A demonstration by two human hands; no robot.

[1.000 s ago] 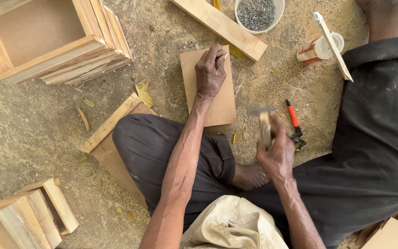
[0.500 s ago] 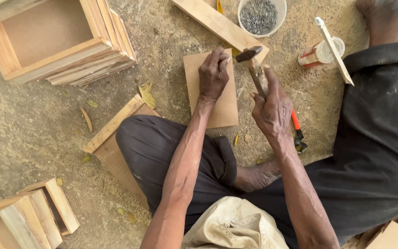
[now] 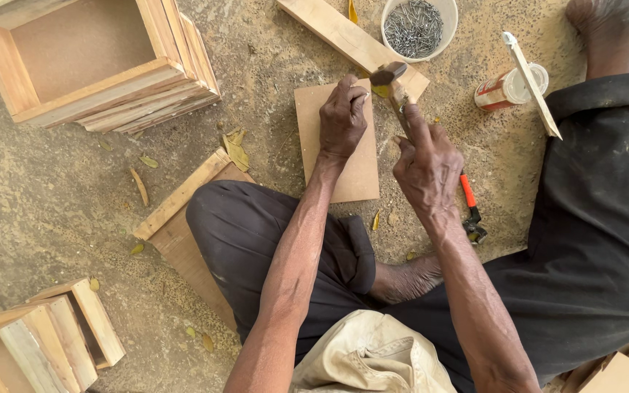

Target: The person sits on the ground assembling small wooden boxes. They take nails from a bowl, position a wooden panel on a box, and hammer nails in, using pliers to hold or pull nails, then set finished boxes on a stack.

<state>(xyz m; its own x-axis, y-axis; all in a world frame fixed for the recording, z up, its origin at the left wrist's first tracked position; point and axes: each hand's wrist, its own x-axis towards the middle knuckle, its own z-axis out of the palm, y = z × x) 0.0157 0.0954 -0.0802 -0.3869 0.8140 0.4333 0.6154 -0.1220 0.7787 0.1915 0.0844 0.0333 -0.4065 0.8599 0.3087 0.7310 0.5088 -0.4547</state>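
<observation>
A thin brown board lies flat on the sandy ground in front of me. My left hand rests on its upper right part, fingers pinched together near the top edge; whether they hold a nail I cannot tell. My right hand grips the wooden handle of a hammer, whose metal head sits just right of my left fingertips, at the board's top right corner. A long wooden plank lies just beyond the board.
A white bucket of nails stands at the top. A glue bottle with a flat stick lies to the right. Red-handled pliers lie near my right wrist. Wooden boxes sit at top left and bottom left.
My right hand swung the hammer from low near my leg up and over to the board's top corner, then down beside my left fingers. My left hand stayed on the board.
</observation>
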